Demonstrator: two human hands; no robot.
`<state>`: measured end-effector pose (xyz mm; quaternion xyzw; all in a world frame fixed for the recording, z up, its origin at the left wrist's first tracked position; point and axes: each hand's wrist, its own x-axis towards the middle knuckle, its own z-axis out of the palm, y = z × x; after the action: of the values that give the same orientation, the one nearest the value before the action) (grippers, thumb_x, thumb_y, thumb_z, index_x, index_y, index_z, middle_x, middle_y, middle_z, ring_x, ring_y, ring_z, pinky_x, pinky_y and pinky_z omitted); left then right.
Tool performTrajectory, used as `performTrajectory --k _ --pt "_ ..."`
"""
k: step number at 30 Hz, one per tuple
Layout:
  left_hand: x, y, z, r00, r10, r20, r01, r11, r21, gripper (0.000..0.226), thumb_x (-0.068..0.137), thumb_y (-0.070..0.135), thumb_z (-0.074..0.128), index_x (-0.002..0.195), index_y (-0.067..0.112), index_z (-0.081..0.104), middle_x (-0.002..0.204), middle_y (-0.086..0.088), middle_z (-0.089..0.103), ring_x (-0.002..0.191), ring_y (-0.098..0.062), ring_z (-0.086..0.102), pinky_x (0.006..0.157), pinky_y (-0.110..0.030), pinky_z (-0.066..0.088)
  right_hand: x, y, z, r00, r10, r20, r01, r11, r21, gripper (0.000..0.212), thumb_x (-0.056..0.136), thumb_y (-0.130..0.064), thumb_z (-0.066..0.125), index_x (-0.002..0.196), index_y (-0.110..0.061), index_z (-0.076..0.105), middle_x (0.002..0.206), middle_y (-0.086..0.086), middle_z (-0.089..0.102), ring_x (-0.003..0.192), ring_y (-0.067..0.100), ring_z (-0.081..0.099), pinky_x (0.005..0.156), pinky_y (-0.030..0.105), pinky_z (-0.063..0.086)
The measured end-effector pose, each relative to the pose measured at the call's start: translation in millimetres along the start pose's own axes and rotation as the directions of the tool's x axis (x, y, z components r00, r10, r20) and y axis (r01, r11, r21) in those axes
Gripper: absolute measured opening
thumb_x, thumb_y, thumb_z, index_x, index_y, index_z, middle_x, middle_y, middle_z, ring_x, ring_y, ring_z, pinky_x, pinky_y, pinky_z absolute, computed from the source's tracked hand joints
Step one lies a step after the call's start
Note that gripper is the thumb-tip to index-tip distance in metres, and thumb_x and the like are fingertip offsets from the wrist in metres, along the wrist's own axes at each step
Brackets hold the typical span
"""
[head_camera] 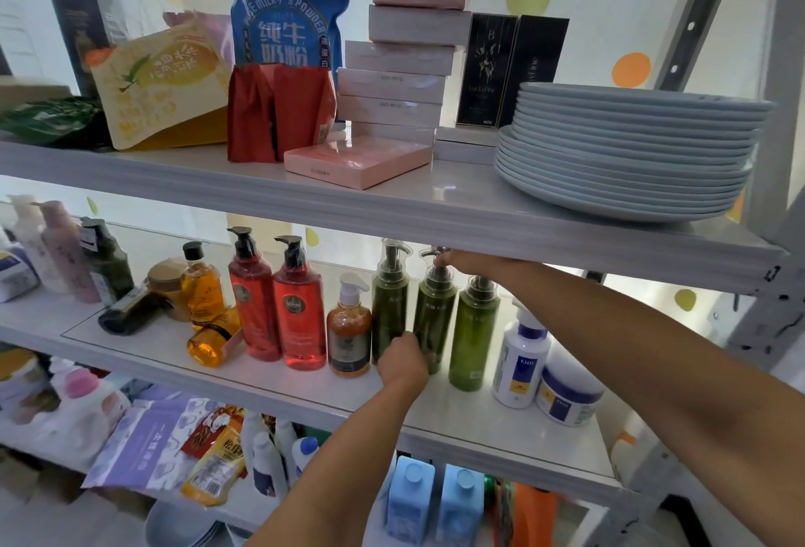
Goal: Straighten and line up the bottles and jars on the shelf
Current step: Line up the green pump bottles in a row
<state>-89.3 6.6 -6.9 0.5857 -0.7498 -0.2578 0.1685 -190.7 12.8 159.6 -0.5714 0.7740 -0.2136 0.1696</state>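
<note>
On the middle shelf [305,389] stand three green pump bottles in a row. My left hand [403,361] grips the base of the middle green bottle [435,307]. My right hand [457,261] holds that bottle's pump head from above, just under the upper shelf. The left green bottle [389,302] and right green bottle [475,328] stand upright beside it. Further left are an amber pump bottle [348,333], two red pump bottles [279,302], an upright orange bottle [201,285], an orange bottle lying on its side [213,341] and a dark bottle lying down [130,311].
A white pump bottle [520,363] and a white jar [566,398] stand at the shelf's right end. Pale bottles [48,245] stand at far left. The upper shelf carries a stack of plates [631,154], boxes and pouches. The lower shelf holds blue bottles [431,503] and packets.
</note>
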Motion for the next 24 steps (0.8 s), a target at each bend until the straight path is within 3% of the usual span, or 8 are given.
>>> performTrajectory --k 4,8,10,13,16,22,24 --pt "2 4 -1 1.0 0.002 0.004 -0.002 1.0 -0.007 0.029 0.092 0.029 0.056 0.112 0.009 0.057 0.11 -0.011 0.066 0.101 -0.027 0.064 0.082 -0.036 0.052 -2 5 -5 0.999 -0.018 0.027 0.019 1.0 -0.009 0.03 0.096 -0.017 0.049 0.067 -0.022 0.043 0.071 -0.01 0.039 0.072 0.011 0.041 0.082 0.025 0.026" --pt "2 6 -1 1.0 0.012 0.008 -0.012 1.0 -0.017 0.03 0.091 0.032 0.058 0.111 0.01 0.057 0.108 -0.01 0.066 0.099 -0.026 0.064 0.08 -0.034 0.051 -2 5 -4 0.998 -0.052 0.02 0.052 0.999 -0.006 0.01 0.096 -0.019 0.049 0.091 -0.01 0.051 0.081 -0.001 0.047 0.091 0.018 0.042 0.081 0.027 0.028" --pt "2 5 0 1.0 0.019 0.007 -0.019 1.0 -0.016 0.029 0.091 0.032 0.058 0.11 0.01 0.058 0.107 -0.009 0.066 0.098 -0.026 0.064 0.08 -0.034 0.051 -2 4 -3 0.998 -0.049 0.033 0.049 0.999 0.002 0.016 0.096 -0.017 0.048 0.094 -0.005 0.058 0.082 0.003 0.047 0.088 0.018 0.042 0.079 0.026 0.029" --pt "2 3 -1 0.999 0.034 0.009 -0.034 0.999 -0.01 0.028 0.091 0.032 0.057 0.109 0.01 0.058 0.106 -0.009 0.066 0.097 -0.026 0.064 0.082 -0.035 0.054 1 1 1 0.999 -0.029 0.043 0.029 1.0 -0.004 0.033 0.096 -0.017 0.048 0.064 -0.013 0.043 0.067 0.0 0.039 0.064 0.013 0.037 0.062 0.024 0.029" --pt "3 1 -4 0.998 0.064 0.009 -0.065 0.997 0.029 0.025 0.091 0.03 0.057 0.108 0.011 0.059 0.106 -0.009 0.067 0.097 -0.025 0.065 0.084 -0.035 0.054 7 2 3 0.999 -0.021 0.042 0.021 1.0 -0.012 0.037 0.096 -0.017 0.049 0.06 -0.016 0.036 0.063 -0.002 0.035 0.057 0.009 0.031 0.062 0.025 0.029" --pt "5 0 -9 0.991 0.133 0.027 -0.135 0.981 0.14 0.028 0.09 0.031 0.058 0.109 0.011 0.059 0.107 -0.009 0.066 0.097 -0.026 0.065 0.078 -0.034 0.05 7 6 2 0.999 -0.033 0.005 0.033 0.999 -0.022 0.021 0.094 -0.025 0.053 0.08 -0.01 0.052 0.076 -0.003 0.05 0.09 0.022 0.049 0.087 0.032 0.037" --pt "6 0 -12 0.988 0.147 0.036 -0.151 0.975 0.165 0.027 0.09 0.031 0.058 0.108 0.01 0.06 0.107 -0.009 0.066 0.098 -0.027 0.064 0.078 -0.034 0.05 6 2 3 0.998 -0.05 0.042 0.054 0.994 -0.098 0.025 0.095 -0.024 0.05 0.101 -0.001 0.059 0.101 0.009 0.062 0.102 0.028 0.054 0.093 0.035 0.038"
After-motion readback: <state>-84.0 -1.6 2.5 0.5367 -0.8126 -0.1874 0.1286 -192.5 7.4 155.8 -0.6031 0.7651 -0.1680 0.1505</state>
